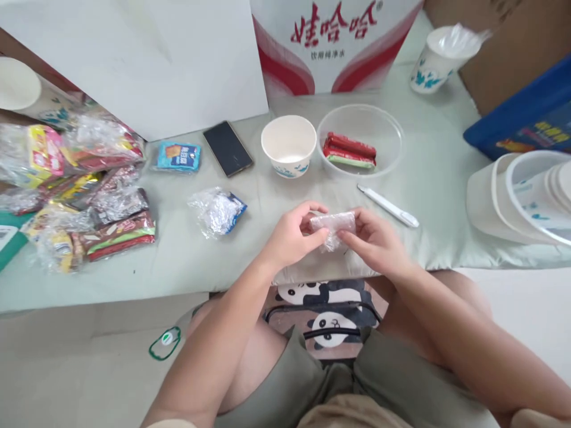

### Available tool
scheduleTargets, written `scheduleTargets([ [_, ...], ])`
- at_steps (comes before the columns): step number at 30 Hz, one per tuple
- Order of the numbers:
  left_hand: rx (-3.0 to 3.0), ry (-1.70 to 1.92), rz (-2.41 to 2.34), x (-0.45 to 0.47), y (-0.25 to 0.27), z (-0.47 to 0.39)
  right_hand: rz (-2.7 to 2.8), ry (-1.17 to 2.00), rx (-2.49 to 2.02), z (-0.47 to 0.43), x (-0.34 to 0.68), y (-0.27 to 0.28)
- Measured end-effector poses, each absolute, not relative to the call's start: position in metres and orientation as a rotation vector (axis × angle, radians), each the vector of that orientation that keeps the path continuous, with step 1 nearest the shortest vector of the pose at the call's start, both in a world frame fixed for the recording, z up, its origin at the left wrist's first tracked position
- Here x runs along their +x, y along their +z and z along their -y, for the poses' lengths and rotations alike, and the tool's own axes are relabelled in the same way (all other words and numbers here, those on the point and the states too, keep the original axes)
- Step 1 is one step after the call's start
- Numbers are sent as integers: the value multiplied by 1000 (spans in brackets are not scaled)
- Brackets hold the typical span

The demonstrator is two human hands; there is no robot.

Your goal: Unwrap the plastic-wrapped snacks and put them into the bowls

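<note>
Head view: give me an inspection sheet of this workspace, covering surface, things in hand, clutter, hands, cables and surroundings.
Surface: pale green table covering, creased near the front edge.
Things in hand: one crumpled clear wrapper; contents, if any, cannot be told.
Clutter: heap of packets at left; blue packet, phone, paper bowl, red packets in a clear round container, white pen-shaped tool.
Hands: left hand and right hand both pinch the wrapper.
Cables: nothing seen.
Surroundings: red-and-white carton behind; nested tubs at right.
</note>
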State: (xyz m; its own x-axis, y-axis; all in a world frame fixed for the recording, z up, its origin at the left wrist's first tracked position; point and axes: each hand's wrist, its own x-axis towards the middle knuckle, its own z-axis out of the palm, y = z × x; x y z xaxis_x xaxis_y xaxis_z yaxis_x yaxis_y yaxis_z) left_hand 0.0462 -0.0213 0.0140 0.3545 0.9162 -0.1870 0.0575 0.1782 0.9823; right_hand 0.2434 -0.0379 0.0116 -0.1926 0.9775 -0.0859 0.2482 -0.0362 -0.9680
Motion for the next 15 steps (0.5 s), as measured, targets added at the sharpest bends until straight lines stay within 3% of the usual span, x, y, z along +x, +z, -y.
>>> scheduleTargets([
  [2, 1230, 913, -1017, 42, 16, 19, 1569, 1185, -1335, 33, 247, 24],
  [8, 1173, 1143, -1048, 33, 22, 7, 1806, 479, -1386, -44, 221, 93],
  [15, 1222, 1029, -965, 32, 24, 10, 2361, 445, -1568, -154, 149, 93],
])
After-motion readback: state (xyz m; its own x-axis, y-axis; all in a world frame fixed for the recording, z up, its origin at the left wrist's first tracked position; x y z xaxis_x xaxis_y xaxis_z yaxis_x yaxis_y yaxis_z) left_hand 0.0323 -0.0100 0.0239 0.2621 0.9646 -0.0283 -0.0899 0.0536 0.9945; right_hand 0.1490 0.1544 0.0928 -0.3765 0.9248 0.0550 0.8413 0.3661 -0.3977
